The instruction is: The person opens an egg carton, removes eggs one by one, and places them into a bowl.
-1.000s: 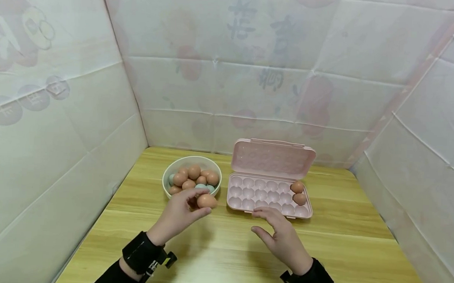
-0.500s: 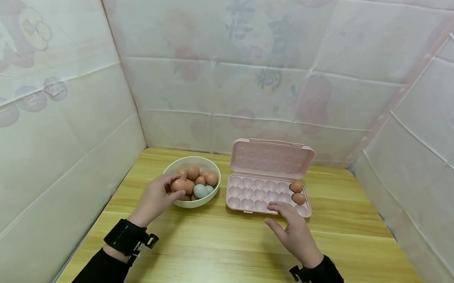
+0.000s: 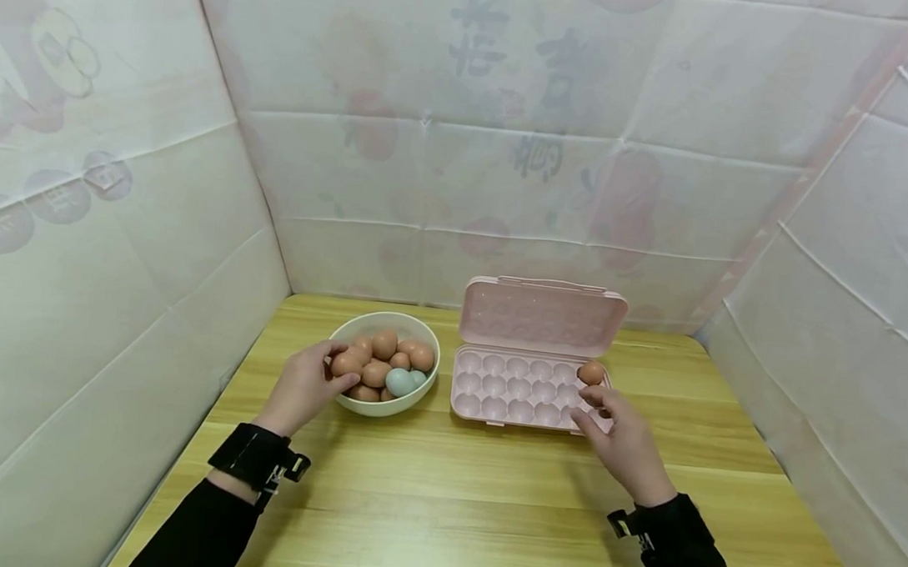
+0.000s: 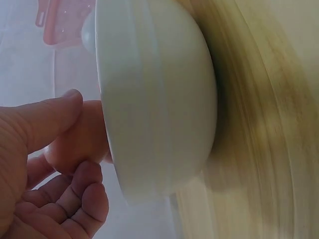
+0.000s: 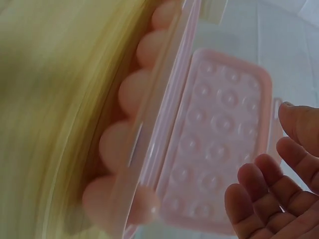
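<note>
At the left side of the cream bowl, my left hand holds a brown egg between thumb and fingers. In the left wrist view this egg sits right at the bowl's rim. Brown eggs and pale blue ones fill the bowl. My right hand hovers at the right end of the pink egg box, fingers loosely bent with nothing between them. One brown egg shows in the box's back right cup. Another egg appears in the right wrist view; in the head view my fingers hide it.
The box's lid stands raised at the back. Both containers rest on a wood-grain table, a gap between them. Pale printed sheets hang behind and along both sides.
My left hand has gone from the bowl's front, where it held a brown egg, to its left side. My right hand has shifted right over the box's end, covering one egg there.
</note>
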`<state>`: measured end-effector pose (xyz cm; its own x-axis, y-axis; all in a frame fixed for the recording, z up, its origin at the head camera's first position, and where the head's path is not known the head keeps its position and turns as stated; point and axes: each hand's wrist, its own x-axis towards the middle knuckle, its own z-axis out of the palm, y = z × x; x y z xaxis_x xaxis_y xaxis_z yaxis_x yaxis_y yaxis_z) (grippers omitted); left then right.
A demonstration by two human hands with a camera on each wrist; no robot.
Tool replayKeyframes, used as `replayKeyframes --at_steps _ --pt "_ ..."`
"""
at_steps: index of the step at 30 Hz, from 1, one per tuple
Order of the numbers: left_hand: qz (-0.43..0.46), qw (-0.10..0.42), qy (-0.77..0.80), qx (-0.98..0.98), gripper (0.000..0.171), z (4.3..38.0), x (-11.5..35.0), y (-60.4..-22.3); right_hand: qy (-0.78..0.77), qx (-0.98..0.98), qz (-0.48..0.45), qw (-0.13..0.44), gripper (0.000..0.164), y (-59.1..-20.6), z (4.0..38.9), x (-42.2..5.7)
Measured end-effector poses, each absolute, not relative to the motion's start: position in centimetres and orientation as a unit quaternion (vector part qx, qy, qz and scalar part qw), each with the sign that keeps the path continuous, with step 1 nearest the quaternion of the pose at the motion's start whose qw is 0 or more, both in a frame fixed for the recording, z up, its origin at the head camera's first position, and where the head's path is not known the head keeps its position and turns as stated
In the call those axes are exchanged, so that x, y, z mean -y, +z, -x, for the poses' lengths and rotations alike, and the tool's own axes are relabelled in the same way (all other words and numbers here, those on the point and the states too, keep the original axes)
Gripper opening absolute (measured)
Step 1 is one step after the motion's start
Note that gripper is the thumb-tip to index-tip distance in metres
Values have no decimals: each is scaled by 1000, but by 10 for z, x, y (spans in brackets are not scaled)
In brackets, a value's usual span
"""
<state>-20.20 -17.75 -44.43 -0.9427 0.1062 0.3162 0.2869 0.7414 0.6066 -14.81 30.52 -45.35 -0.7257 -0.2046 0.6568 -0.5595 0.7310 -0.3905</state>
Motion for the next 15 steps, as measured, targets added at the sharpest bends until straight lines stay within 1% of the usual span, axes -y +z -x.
replayKeyframes --at_steps 4,7,11,15 --pt "104 120 -338 928 48 206 178 -446 289 892 -187 293 31 -453 155 -316" --pt "102 108 -333 931 47 208 178 -448 284 907 -155 269 27 -452 159 -324" --pt "99 94 -325 936 47 210 178 -450 282 923 -120 232 28 -452 164 -333" --pt "92 93 -321 938 47 210 176 -450 281 931 -101 211 31 -452 170 -341"
